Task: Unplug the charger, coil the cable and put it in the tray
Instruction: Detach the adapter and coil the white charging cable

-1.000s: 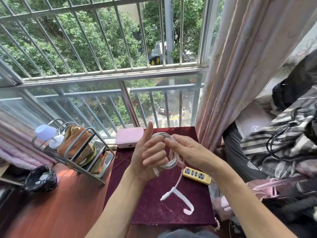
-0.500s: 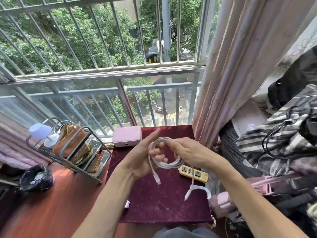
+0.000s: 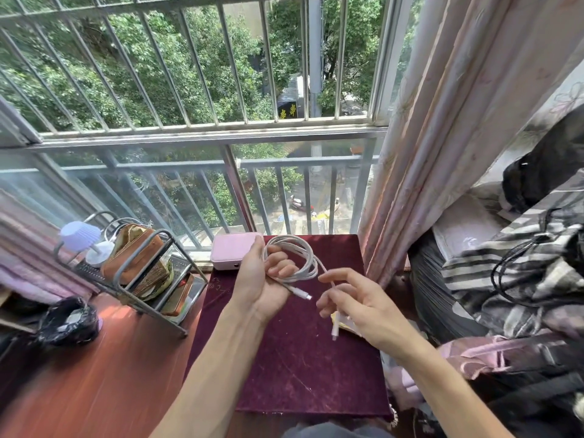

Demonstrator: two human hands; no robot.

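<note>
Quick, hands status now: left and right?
Left hand: grip closed on the coil.
Right hand: fingers loose, cable tail runs through them; grip cannot be told.

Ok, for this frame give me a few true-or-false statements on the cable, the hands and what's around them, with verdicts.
1. The left hand holds the white cable wound in loops. True.
2. The cable lies flat on the maroon cloth. False: it is held above it.
3. A pink box sits at the cloth's far edge. True.
4. Both cable ends are tucked into the coil. False: one plug sticks out below the left hand; the other plug dangles by the right hand.
5. The metal rack stands right of the cloth. False: left.
</note>
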